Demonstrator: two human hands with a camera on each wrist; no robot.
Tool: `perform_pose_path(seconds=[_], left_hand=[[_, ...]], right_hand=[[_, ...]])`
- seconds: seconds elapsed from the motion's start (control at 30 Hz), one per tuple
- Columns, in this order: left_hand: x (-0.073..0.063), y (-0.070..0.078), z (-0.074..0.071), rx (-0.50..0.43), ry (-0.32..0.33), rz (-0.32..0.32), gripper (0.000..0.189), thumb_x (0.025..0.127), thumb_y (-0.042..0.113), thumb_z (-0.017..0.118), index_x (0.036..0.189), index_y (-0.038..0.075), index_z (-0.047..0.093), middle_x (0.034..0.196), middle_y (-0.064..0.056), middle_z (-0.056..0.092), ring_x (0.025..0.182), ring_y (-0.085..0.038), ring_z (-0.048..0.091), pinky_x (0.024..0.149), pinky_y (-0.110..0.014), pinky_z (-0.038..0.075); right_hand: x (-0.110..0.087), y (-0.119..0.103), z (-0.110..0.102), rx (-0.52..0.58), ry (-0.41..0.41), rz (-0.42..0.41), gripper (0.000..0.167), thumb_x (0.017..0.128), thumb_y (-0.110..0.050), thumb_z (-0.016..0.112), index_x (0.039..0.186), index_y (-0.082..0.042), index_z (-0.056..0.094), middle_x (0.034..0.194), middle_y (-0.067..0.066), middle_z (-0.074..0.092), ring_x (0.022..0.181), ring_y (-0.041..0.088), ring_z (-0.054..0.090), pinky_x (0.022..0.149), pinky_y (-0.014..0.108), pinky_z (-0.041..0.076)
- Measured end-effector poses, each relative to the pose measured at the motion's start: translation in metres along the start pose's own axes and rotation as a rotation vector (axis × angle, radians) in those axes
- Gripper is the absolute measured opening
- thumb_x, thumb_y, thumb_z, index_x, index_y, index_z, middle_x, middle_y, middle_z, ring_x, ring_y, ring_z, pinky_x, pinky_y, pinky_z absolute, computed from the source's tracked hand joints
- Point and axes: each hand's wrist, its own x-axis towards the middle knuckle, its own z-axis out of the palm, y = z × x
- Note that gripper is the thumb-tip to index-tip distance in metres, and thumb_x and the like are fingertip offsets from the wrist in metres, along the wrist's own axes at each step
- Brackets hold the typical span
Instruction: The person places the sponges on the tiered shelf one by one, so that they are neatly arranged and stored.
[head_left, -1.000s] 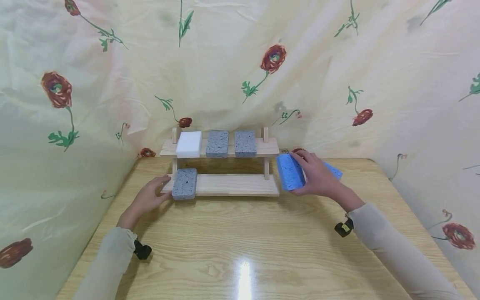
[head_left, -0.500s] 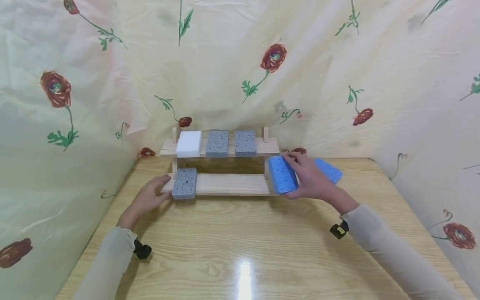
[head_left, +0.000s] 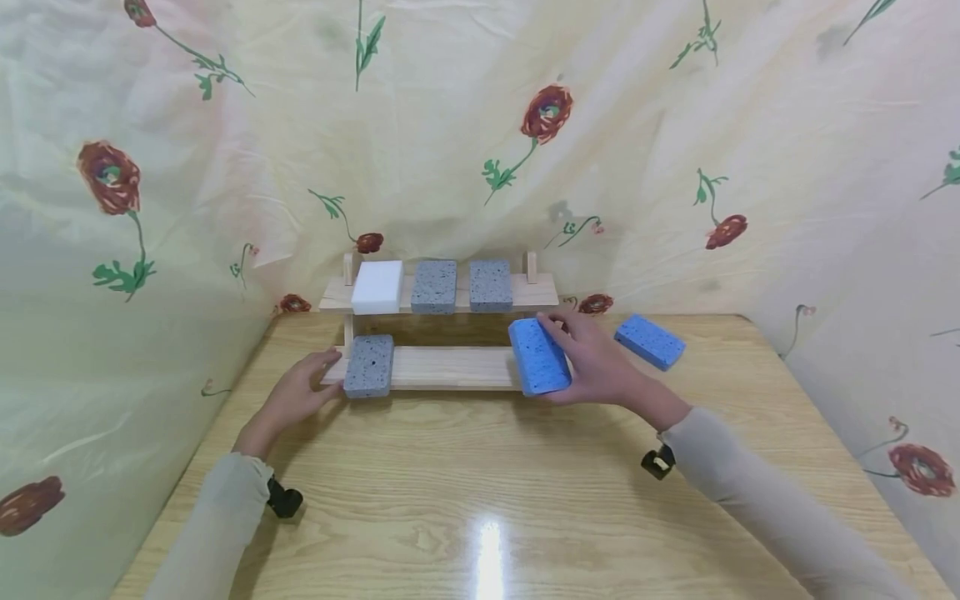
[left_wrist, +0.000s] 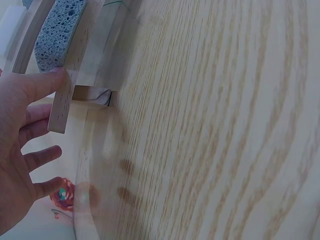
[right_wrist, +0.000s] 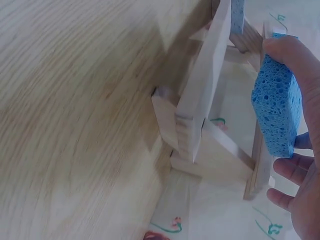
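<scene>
My right hand pinches a blue sponge between thumb and fingers, in front of the lower board's right end. In the right wrist view this pitted sponge is tilted above the rack's boards. My left hand grips the left end of the two-tier wooden rack. In the left wrist view its thumb lies on the board by a grey sponge's corner, with fingers behind the board. That grey sponge lies at the lower tier's left. The upper tier bears a white sponge and two grey sponges.
A second blue sponge lies on the wood-grain table, right of the rack. Floral cloth hangs behind the table and along both sides. Black wrist cameras sit under both sleeves.
My right hand has carried the blue sponge leftward, from beside the rack to before its lower board. The other blue sponge is now fully uncovered. My left hand stays put.
</scene>
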Motion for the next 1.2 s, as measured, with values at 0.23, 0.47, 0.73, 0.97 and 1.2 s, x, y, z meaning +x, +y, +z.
perform_pose_path(seconds=[0.23, 0.47, 0.73, 0.97, 1.2], left_hand=[[0.001, -0.002, 0.001, -0.001, 0.001, -0.006, 0.061, 0.099, 0.024, 0.067, 0.149, -0.003, 0.045, 0.158, -0.026, 0.04, 0.145, -0.05, 0.036, 0.121, -0.066, 0.026], [0.002, -0.003, 0.001, -0.006, -0.006, -0.012, 0.063, 0.099, 0.026, 0.067, 0.149, -0.003, 0.045, 0.159, -0.026, 0.039, 0.145, -0.049, 0.036, 0.121, -0.066, 0.026], [0.002, -0.004, 0.0, -0.003, -0.013, -0.019, 0.063, 0.099, 0.027, 0.067, 0.15, -0.003, 0.045, 0.159, -0.026, 0.039, 0.146, -0.049, 0.035, 0.121, -0.066, 0.026], [0.001, -0.003, 0.0, -0.017, -0.013, -0.025, 0.063, 0.099, 0.028, 0.067, 0.15, -0.002, 0.044, 0.159, -0.026, 0.039, 0.146, -0.049, 0.034, 0.121, -0.066, 0.026], [0.001, -0.003, 0.0, -0.021, -0.015, -0.02, 0.063, 0.099, 0.027, 0.067, 0.15, -0.003, 0.044, 0.159, -0.026, 0.038, 0.146, -0.05, 0.034, 0.121, -0.067, 0.026]], right_hand=[[0.009, -0.01, 0.01, -0.017, -0.023, -0.014, 0.126, 0.059, -0.051, 0.095, 0.157, 0.0, 0.034, 0.146, 0.024, 0.044, 0.129, 0.038, 0.046, 0.104, 0.057, 0.046], [0.016, -0.021, 0.018, 0.005, -0.074, 0.025, 0.124, 0.062, -0.054, 0.093, 0.158, -0.001, 0.033, 0.147, 0.024, 0.044, 0.129, 0.038, 0.047, 0.105, 0.056, 0.047], [0.025, -0.031, 0.03, 0.003, -0.082, 0.023, 0.124, 0.063, -0.055, 0.092, 0.157, -0.001, 0.034, 0.145, 0.022, 0.045, 0.129, 0.037, 0.047, 0.107, 0.054, 0.047], [0.035, -0.04, 0.042, -0.021, -0.081, 0.005, 0.122, 0.064, -0.058, 0.091, 0.157, -0.001, 0.035, 0.144, 0.02, 0.046, 0.125, 0.033, 0.049, 0.103, 0.051, 0.048], [0.044, -0.05, 0.05, -0.016, -0.099, 0.008, 0.121, 0.065, -0.06, 0.089, 0.156, 0.001, 0.036, 0.145, 0.021, 0.046, 0.127, 0.034, 0.048, 0.106, 0.052, 0.047]])
